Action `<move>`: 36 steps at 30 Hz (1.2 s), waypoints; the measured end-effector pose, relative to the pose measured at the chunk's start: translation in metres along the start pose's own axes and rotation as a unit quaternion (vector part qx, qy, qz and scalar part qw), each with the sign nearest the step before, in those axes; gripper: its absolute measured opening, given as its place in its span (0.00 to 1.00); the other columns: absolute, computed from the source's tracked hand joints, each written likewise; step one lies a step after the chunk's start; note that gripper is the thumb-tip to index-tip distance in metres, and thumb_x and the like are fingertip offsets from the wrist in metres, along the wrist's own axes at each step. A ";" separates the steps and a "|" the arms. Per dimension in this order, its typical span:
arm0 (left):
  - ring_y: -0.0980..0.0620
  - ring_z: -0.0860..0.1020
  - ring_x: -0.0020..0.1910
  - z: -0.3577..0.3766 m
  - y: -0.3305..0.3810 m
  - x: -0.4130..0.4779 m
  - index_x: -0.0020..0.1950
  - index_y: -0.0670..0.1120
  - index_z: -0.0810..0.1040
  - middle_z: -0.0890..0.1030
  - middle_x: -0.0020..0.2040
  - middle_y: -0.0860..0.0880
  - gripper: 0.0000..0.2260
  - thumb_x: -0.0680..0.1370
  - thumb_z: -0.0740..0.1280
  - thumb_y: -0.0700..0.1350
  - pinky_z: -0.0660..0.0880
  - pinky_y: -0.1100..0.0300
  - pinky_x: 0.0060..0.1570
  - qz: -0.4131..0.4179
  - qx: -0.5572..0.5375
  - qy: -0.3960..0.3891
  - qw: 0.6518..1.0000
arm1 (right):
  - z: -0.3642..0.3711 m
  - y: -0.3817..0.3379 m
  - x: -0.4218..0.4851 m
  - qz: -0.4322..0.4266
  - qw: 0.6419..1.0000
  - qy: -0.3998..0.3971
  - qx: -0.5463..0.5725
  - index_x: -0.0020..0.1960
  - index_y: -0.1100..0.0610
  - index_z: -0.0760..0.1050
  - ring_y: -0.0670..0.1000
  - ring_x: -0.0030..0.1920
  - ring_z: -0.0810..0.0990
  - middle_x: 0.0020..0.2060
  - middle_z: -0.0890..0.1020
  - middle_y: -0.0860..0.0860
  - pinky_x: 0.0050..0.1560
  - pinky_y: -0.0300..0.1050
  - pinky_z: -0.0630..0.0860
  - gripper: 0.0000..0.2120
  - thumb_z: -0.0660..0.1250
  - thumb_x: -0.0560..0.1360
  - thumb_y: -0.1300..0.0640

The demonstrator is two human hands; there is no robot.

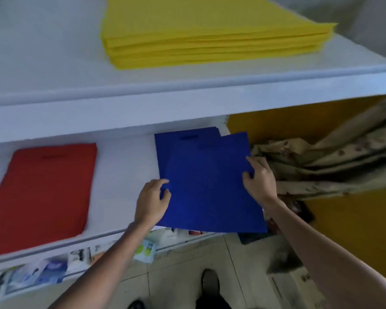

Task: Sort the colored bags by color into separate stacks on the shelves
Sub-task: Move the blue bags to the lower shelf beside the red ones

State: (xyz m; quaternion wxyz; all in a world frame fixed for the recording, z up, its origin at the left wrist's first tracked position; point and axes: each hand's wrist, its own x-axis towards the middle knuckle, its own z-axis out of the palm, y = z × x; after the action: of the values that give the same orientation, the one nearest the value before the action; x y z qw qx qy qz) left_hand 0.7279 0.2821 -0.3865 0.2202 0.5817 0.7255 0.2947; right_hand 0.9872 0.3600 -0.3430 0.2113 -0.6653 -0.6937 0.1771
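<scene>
A blue bag (pixel 207 186) lies skewed on top of a blue stack (pixel 185 136) at the right end of the lower white shelf (pixel 123 175), its near corner hanging over the shelf edge. My left hand (pixel 152 201) pinches its left edge. My right hand (pixel 257 177) grips its right edge, fingers curled over it. A red stack (pixel 42 190) lies flat at the left of the same shelf. A thick yellow stack (pixel 205 34) sits on the upper shelf (pixel 54 63).
Crumpled beige patterned cloth (pixel 334 161) hangs just right of the blue stack against a yellow wall (pixel 354 230). Packets and printed items (pixel 42 270) fill a lower ledge. Tiled floor and my shoes (pixel 210 284) are below.
</scene>
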 end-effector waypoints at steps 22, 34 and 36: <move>0.42 0.64 0.69 0.025 -0.006 0.011 0.76 0.49 0.49 0.61 0.72 0.41 0.31 0.77 0.62 0.48 0.65 0.47 0.66 -0.171 0.060 -0.060 0.982 | 0.081 0.001 0.060 -0.095 0.967 -0.148 -0.186 0.75 0.57 0.52 0.62 0.72 0.54 0.74 0.52 0.61 0.69 0.58 0.59 0.29 0.58 0.78 0.53; 0.44 0.77 0.52 -0.217 -0.037 -0.185 0.59 0.43 0.77 0.77 0.54 0.42 0.14 0.74 0.66 0.40 0.70 0.57 0.54 -0.175 0.060 0.190 0.964 | 0.066 -0.258 -0.115 -0.374 0.910 -0.130 0.118 0.64 0.60 0.71 0.56 0.56 0.76 0.58 0.75 0.56 0.50 0.50 0.75 0.19 0.61 0.74 0.65; 0.45 0.77 0.52 -0.268 -0.047 -0.230 0.60 0.43 0.77 0.77 0.56 0.43 0.14 0.74 0.66 0.38 0.70 0.58 0.54 -0.195 0.072 0.233 0.950 | 0.072 -0.314 -0.155 -0.412 0.889 -0.138 0.144 0.63 0.60 0.73 0.58 0.55 0.78 0.57 0.76 0.57 0.52 0.49 0.74 0.19 0.63 0.72 0.65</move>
State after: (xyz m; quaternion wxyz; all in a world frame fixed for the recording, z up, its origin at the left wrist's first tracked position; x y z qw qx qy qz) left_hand 0.5688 0.0050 -0.2289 0.0556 0.3583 0.8752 0.3203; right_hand 0.6869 0.1916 -0.2471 0.2607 -0.2508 -0.8946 0.2622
